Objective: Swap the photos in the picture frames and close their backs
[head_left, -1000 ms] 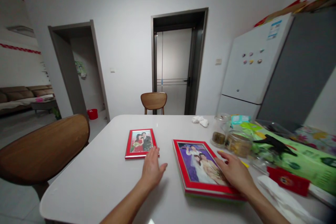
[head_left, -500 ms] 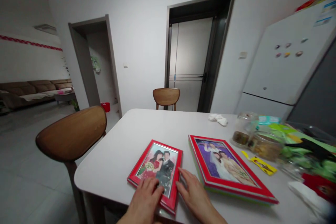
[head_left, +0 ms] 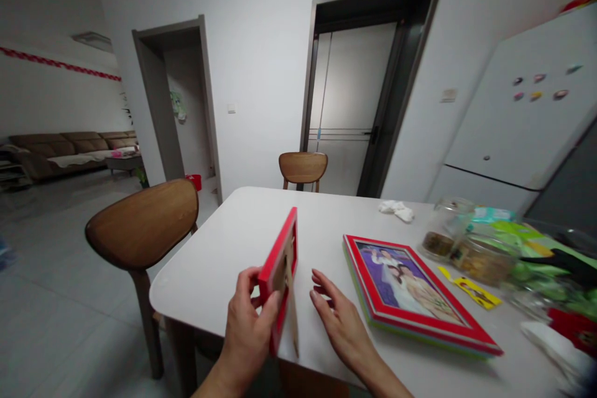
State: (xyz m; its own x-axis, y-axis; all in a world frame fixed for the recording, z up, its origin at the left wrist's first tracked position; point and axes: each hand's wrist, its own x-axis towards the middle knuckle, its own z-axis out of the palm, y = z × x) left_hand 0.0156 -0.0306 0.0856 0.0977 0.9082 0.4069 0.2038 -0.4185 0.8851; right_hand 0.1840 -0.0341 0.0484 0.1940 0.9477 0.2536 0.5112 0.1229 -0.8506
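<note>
My left hand (head_left: 249, 317) grips the near edge of the small red photo frame (head_left: 280, 255), thumb on its back and fingers on the other side. The frame stands on edge on the white table (head_left: 224, 249), its back turned right and a thin stand leaf sticking out; its picture is hidden. Just right of it, my right hand (head_left: 342, 320) holds nothing, fingers slightly bent and apart from the frame. Farther right a larger red-edged framed photo (head_left: 405, 286) lies face up, with a green layer visible beneath its edge.
Glass jars (head_left: 485, 258), a yellow packet (head_left: 476, 292) and green bags (head_left: 550, 273) crowd the table's right side. Crumpled white tissue (head_left: 396, 210) lies near the far edge. Wooden chairs stand at the left (head_left: 144, 221) and behind the table (head_left: 303, 168).
The small frame has gone from lying face up to standing on edge, now held by my left hand. My right hand has come off it. The view has shifted slightly left.
</note>
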